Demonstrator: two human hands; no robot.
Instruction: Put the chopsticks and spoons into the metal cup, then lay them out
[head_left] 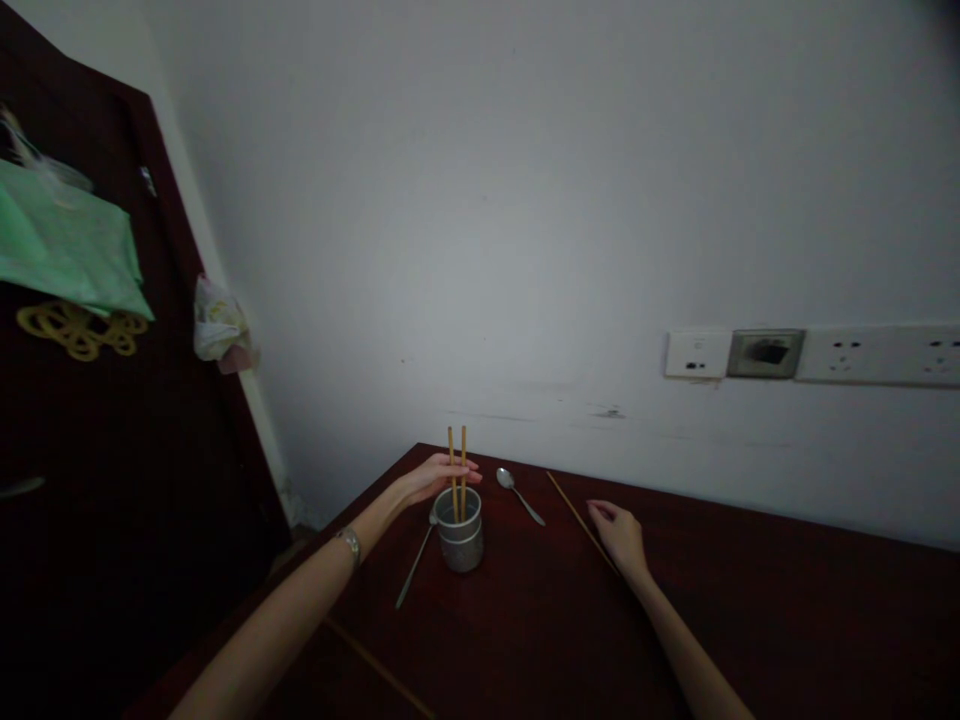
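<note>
My left hand (437, 477), with a band on its wrist, is at the mouth of a grey metal cup (461, 550). Its thumb and fingers are around two upright wooden chopsticks (463, 447), whose lower ends are inside the cup. A long-handled spoon (415, 568) lies just left of the cup, its head close to the cup's side. To the right of the cup lies a second spoon (523, 498). My right hand (621, 535) rests near the table, fingers curled together with nothing visible in them, beside a single chopstick (574, 513) lying on the tabletop.
Another chopstick (379, 668) lies on the dark red table (525, 630) near my left forearm. The table's far edge meets a pale wall (450, 250) with sockets (846, 354) at the right. A dark door (142, 440) with a green cloth (67, 235) stands at left.
</note>
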